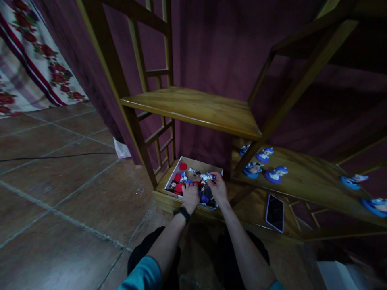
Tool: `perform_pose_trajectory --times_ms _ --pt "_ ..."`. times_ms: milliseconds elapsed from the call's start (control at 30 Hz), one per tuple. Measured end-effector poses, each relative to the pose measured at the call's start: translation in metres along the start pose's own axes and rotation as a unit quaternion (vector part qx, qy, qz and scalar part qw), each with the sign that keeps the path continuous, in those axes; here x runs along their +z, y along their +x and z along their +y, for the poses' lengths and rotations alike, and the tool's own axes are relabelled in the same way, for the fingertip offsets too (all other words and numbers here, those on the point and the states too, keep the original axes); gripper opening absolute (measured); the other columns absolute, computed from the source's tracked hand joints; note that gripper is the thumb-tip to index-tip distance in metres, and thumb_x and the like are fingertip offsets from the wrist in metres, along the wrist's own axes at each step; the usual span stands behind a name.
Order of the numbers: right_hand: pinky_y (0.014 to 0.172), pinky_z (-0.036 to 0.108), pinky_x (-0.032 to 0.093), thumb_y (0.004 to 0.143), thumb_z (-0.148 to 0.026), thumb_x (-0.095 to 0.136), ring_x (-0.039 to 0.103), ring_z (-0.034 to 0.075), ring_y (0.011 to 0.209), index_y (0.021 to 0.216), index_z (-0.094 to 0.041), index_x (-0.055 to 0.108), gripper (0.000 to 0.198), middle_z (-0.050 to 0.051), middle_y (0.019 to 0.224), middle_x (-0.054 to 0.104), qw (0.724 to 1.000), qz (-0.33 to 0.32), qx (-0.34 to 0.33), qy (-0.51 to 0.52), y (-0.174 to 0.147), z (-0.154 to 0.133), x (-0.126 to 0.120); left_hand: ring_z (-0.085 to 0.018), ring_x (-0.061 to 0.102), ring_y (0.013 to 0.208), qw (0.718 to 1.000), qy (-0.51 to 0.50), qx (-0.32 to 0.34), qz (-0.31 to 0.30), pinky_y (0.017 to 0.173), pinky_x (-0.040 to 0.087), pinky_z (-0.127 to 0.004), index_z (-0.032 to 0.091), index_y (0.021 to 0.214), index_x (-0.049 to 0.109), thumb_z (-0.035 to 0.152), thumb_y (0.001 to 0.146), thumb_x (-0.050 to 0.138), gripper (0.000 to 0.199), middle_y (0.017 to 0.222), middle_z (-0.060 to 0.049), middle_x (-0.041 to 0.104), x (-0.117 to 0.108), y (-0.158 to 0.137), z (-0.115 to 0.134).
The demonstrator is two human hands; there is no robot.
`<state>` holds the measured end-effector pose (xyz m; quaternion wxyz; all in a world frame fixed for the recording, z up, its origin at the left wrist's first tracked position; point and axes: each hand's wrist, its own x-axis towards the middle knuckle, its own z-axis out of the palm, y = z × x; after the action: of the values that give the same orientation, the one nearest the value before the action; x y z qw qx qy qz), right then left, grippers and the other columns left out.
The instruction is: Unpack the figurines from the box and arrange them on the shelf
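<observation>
A shallow cardboard box (219,170) stands on the lowest shelf in front of me, holding several small figurines and red round pieces (183,166). Inside its near side, my left hand (191,194) rests with fingers reaching down over the pieces, apparently spread; their tips are partly hidden. My right hand (218,188) is at the box's right side, thumb and fingers closed on a small white-and-blue figurine (207,177). Dark and purple pieces (205,196) lie between the two hands. A dark watch (182,214) is on my left wrist.
A wooden shelf board (193,108) juts out above the box. Several blue-and-white figurines (276,174) stand on the shelf to the right. A phone (275,213) lies on the lower board. A thin cable (60,156) crosses the tiled floor. Purple curtain (208,52) hangs behind.
</observation>
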<state>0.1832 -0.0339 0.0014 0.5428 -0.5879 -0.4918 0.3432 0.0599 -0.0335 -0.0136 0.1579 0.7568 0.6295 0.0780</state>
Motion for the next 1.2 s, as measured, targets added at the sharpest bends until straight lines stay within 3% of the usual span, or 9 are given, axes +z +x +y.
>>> perform_pose_trajectory --times_ms 133,300,533,633,733,867,933,1100,1200 --pt "0.066 0.027 0.047 0.068 -0.030 0.056 0.059 0.015 0.071 0.098 -0.024 0.052 0.031 -0.001 0.082 0.063 1.000 -0.003 0.003 -0.007 0.000 -0.001 -0.001 -0.031 0.046 0.106 0.999 -0.004 0.010 -0.045 0.090 0.022 -0.045 0.016 0.108 0.059 0.016 0.069 0.058 0.039 0.098 -0.015 0.064 -0.004 0.003 -0.001" --pt "0.065 0.027 0.047 0.067 -0.029 0.056 0.060 0.016 0.072 0.098 -0.024 0.052 0.031 -0.002 0.080 0.062 1.000 -0.007 0.000 -0.005 -0.001 -0.005 -0.002 -0.031 0.045 0.108 0.999 -0.020 0.000 -0.050 0.090 0.023 -0.046 0.019 0.106 0.059 0.016 0.065 0.060 0.041 0.105 -0.013 0.062 -0.004 0.004 -0.004" --pt "0.065 0.027 0.047 0.067 -0.028 0.055 0.059 0.015 0.070 0.096 -0.025 0.052 0.029 -0.003 0.080 0.062 1.000 0.005 0.001 -0.015 -0.001 -0.006 -0.002 -0.030 0.050 0.104 0.994 -0.085 -0.061 -0.045 0.085 0.031 -0.045 0.019 0.086 0.065 0.014 0.065 0.059 0.022 0.092 -0.010 0.065 -0.008 0.008 -0.005" --pt "0.067 0.027 0.047 0.067 -0.028 0.055 0.059 0.015 0.071 0.096 -0.025 0.053 0.030 -0.003 0.080 0.062 1.000 0.005 0.004 -0.017 0.000 -0.006 -0.003 -0.026 0.057 0.094 0.979 -0.180 -0.092 -0.027 0.082 0.037 -0.039 0.019 0.077 0.065 0.012 0.063 0.062 0.016 0.082 -0.006 0.066 -0.016 0.014 -0.012" --pt "0.067 0.027 0.047 0.067 -0.028 0.055 0.059 0.015 0.071 0.097 -0.024 0.053 0.030 -0.002 0.080 0.062 1.000 0.004 0.003 -0.013 0.000 -0.007 -0.003 -0.017 0.060 0.076 0.923 -0.373 -0.098 -0.002 0.072 0.043 -0.029 0.017 0.070 0.062 0.009 0.062 0.063 0.012 0.070 -0.001 0.065 -0.023 0.020 -0.023" --pt "0.066 0.026 0.046 0.068 -0.027 0.053 0.059 0.015 0.070 0.097 -0.025 0.053 0.029 -0.003 0.079 0.062 1.000 0.003 -0.005 -0.017 -0.003 -0.010 -0.001 -0.010 0.057 0.056 0.769 -0.620 -0.156 -0.015 0.058 0.045 -0.021 0.015 0.069 0.061 0.009 0.063 0.067 0.010 0.061 0.001 0.063 -0.030 0.022 -0.034" --pt "0.066 0.027 0.047 0.069 -0.027 0.053 0.059 0.015 0.070 0.097 -0.025 0.053 0.028 -0.002 0.079 0.062 1.000 0.002 -0.012 -0.023 -0.004 -0.012 0.001 -0.010 0.058 0.054 0.717 -0.673 -0.180 -0.041 0.056 0.047 -0.021 0.013 0.075 0.063 0.010 0.065 0.068 0.012 0.064 -0.002 0.065 -0.033 0.019 -0.037" --pt "0.067 0.027 0.046 0.069 -0.027 0.054 0.058 0.015 0.071 0.096 -0.024 0.054 0.028 -0.001 0.081 0.062 0.999 -0.001 -0.022 -0.035 -0.006 -0.014 0.005 -0.011 0.063 0.059 0.662 -0.724 -0.179 -0.080 0.062 0.051 -0.023 0.011 0.079 0.066 0.010 0.063 0.071 0.016 0.070 -0.006 0.069 -0.037 0.015 -0.036" --pt "0.067 0.027 0.047 0.069 -0.027 0.054 0.058 0.015 0.072 0.097 -0.024 0.054 0.028 -0.001 0.083 0.062 0.999 -0.008 -0.018 -0.038 -0.005 -0.013 0.006 -0.011 0.064 0.061 0.649 -0.735 -0.167 -0.101 0.062 0.051 -0.021 0.012 0.079 0.068 0.011 0.061 0.073 0.019 0.071 -0.007 0.070 -0.040 0.012 -0.032"
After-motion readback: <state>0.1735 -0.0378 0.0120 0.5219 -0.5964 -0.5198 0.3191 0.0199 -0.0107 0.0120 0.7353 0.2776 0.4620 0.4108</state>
